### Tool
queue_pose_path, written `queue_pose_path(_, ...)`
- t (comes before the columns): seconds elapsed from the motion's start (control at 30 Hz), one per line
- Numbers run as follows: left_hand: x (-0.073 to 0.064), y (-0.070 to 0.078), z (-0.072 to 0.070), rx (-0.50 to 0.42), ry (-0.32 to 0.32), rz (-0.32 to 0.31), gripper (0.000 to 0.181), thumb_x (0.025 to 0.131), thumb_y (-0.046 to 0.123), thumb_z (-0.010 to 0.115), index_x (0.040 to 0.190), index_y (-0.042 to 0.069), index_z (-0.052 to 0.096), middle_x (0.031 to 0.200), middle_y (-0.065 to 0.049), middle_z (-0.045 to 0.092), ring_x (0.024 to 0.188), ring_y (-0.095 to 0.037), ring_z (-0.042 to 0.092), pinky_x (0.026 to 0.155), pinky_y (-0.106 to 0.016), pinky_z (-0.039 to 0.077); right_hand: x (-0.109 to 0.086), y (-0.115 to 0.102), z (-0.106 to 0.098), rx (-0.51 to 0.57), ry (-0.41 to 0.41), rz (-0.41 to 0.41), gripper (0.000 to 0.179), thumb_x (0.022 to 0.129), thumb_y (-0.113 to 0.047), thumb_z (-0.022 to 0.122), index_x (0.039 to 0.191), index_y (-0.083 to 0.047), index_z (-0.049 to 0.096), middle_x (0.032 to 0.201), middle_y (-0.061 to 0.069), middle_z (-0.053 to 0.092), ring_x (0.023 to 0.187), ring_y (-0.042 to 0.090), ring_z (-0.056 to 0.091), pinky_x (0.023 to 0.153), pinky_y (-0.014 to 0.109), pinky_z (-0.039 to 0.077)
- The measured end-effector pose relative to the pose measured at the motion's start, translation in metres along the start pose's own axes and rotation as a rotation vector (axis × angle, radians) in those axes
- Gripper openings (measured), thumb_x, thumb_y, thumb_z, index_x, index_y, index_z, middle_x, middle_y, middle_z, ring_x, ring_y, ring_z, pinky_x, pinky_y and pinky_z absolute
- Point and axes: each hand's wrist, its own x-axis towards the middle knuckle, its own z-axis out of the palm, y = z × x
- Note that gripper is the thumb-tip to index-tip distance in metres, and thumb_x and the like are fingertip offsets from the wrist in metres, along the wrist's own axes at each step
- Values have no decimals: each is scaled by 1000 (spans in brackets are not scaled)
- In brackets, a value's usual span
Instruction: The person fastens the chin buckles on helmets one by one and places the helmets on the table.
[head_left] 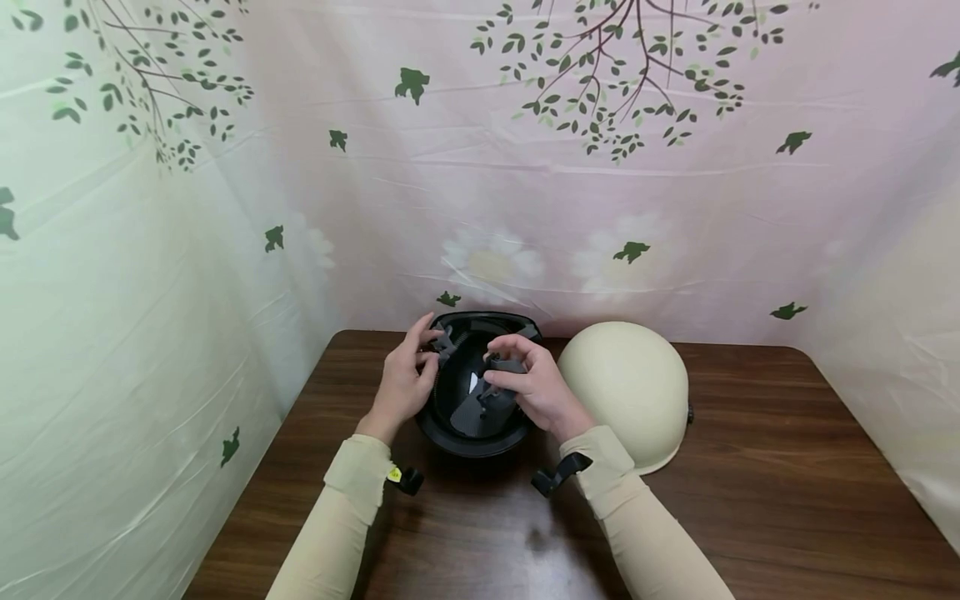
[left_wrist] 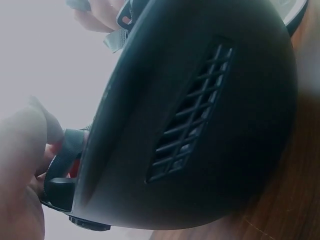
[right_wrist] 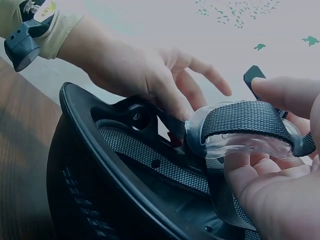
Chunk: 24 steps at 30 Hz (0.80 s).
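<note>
A black helmet [head_left: 480, 447] lies upside down on the table, its hollow inside and webbing band [right_wrist: 150, 157] facing up. At its left rim, my left hand [head_left: 402, 385] pinches a grey strap [left_wrist: 64, 156] beside a dark fitting. Over the opening, my right hand [head_left: 538, 385] holds the chin strap, with the thumb above and the other fingers beneath. Grey webbing [right_wrist: 245, 120] runs across a clear plastic chin cup [right_wrist: 250, 143] there. The vented outer side of the shell fills much of the left wrist view.
A cream helmet [head_left: 626, 387] sits dome up just right of the black one. Both are on a brown wooden table [head_left: 780, 467]. A printed curtain [head_left: 487, 192] hangs behind the table's far edge and along its sides. Each wrist wears a small black camera [head_left: 408, 481].
</note>
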Motion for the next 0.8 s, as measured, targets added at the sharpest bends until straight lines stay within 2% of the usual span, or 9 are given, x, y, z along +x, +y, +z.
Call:
queue_pose_path(0.13, 0, 0, 0, 0, 14, 0, 68, 99, -6, 66, 160, 12, 41, 135, -16, 68, 101, -26, 77, 86, -41, 62, -1, 0, 0, 1, -3, -3, 36, 93, 12, 69, 118, -14, 68, 113, 8, 61, 79, 14, 61, 71, 26, 57)
queue_pose_path(0.23, -1, -1, 0, 9, 37, 7, 69, 96, -4, 72, 157, 11, 45, 131, -15, 70, 97, -24, 77, 86, -42, 62, -1, 0, -1, 0, -7, -8, 36, 93, 11, 69, 118, -14, 68, 112, 8, 61, 78, 14, 61, 71, 26, 57)
queue_pose_path(0.37, -2, -4, 1, 26, 89, 11, 66, 90, -4, 80, 150, 5, 53, 123, -14, 72, 92, -22, 76, 87, -46, 62, -1, 2, -3, -8, -12, -14, 36, 94, 10, 69, 119, -15, 68, 112, 7, 62, 79, 14, 60, 71, 26, 57)
queue_pose_path(0.53, -5, -8, 2, 76, 149, -19, 58, 84, -1, 87, 138, 2, 64, 117, -12, 69, 92, -24, 69, 84, -46, 62, -1, 4, -5, -13, -2, -8, 37, 93, 11, 69, 118, -16, 68, 112, 7, 62, 80, 14, 60, 71, 25, 57)
queue_pose_path(0.67, -6, -8, 1, 100, 145, -84, 50, 85, 4, 88, 131, 2, 69, 126, -16, 60, 103, -30, 64, 86, -44, 61, -1, 5, -5, -13, 2, -11, 36, 93, 12, 68, 120, -12, 67, 111, 7, 63, 82, 14, 61, 71, 25, 57)
queue_pose_path(0.8, -5, -8, -1, 79, 91, -208, 50, 89, 11, 86, 135, 3, 66, 137, -18, 55, 112, -33, 64, 93, -48, 59, -1, 4, -5, -15, -2, -18, 34, 93, 12, 69, 125, 2, 63, 111, 8, 63, 78, 14, 61, 71, 26, 57)
